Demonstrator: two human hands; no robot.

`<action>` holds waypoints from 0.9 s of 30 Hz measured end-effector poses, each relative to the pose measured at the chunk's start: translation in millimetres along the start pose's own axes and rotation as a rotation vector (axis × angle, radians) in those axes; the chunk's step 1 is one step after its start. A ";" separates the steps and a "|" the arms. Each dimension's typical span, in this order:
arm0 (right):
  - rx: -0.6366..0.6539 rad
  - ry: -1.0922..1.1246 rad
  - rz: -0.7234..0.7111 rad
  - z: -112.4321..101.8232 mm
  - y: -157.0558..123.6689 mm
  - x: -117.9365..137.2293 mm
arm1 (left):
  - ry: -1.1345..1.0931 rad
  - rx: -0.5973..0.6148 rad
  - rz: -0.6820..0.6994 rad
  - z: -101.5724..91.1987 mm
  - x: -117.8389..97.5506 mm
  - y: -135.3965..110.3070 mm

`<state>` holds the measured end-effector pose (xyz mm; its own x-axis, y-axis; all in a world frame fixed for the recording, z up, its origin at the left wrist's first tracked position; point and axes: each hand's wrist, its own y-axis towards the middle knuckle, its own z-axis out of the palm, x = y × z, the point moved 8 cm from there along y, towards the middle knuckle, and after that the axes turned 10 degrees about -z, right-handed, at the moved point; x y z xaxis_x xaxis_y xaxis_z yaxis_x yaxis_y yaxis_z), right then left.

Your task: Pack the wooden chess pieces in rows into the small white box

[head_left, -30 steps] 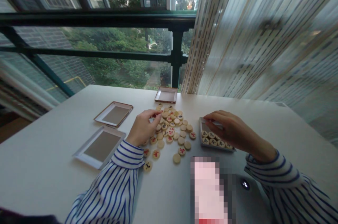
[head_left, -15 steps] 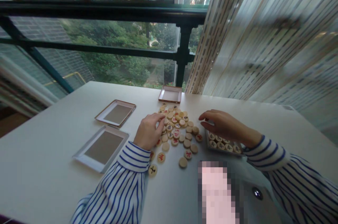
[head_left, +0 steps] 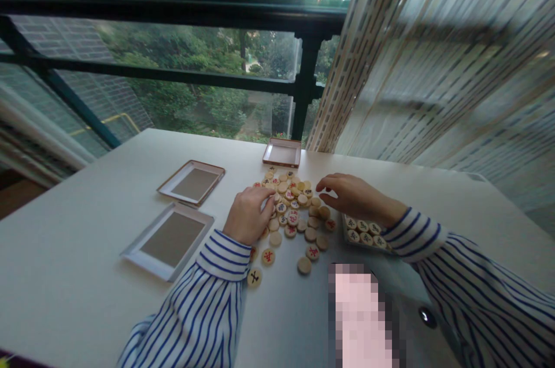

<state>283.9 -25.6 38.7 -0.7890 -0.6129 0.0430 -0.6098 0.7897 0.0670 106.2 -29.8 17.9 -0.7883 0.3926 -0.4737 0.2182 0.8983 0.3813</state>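
A loose pile of round Chinese chess pieces (head_left: 293, 217) lies on the white table, some with red or black characters up and several blank side up. My left hand (head_left: 249, 214) rests at the pile's left edge, thumb and fingers a little apart and bent over the pieces; what lies under them is partly hidden. At the right of the pile hovers my right hand (head_left: 351, 194), fingers curved and apart, holding nothing visible. Beneath my right wrist stands a clear box (head_left: 346, 235) with rows of black-character pieces (head_left: 365, 238), partly covered by the hand and sleeve.
On the left lie a white tray-like lid (head_left: 134, 255) and a brown-rimmed one (head_left: 167, 191). Another shallow box part (head_left: 281, 164) sits at the back edge. A blurred-out phone-like object (head_left: 364, 316) is in front, near a dark shiny round thing (head_left: 427, 316). Window and curtain (head_left: 329, 96) stand behind.
My right hand has moved left toward the pile, uncovering more of the boxed pieces. My left hand stays near the same pieces. The view has shifted slightly.
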 end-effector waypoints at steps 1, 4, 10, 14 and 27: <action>0.006 0.002 0.001 0.6 0.8 -0.4 | -0.001 0.001 0.003 0.1 -0.4 -0.1; 0.028 0.004 0.006 2.4 3.3 -1.2 | -0.008 -0.005 0.010 -0.3 -1.7 -0.5; 0.065 -0.027 -0.004 5.8 9.9 -0.6 | -0.003 -0.010 0.009 -0.4 -2.1 0.1; 0.068 -0.042 -0.043 7.4 14.3 3.9 | 0.003 -0.002 0.008 -0.1 -2.2 0.2; 0.103 -0.088 -0.051 12.9 23.8 7.6 | -0.001 0.052 0.072 7.6 -11.0 -3.8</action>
<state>262.5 -11.1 27.8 -0.7578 -0.6508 -0.0458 -0.6498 0.7592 -0.0364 118.5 -36.0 15.6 -0.7689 0.4571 -0.4471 0.3042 0.8766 0.3729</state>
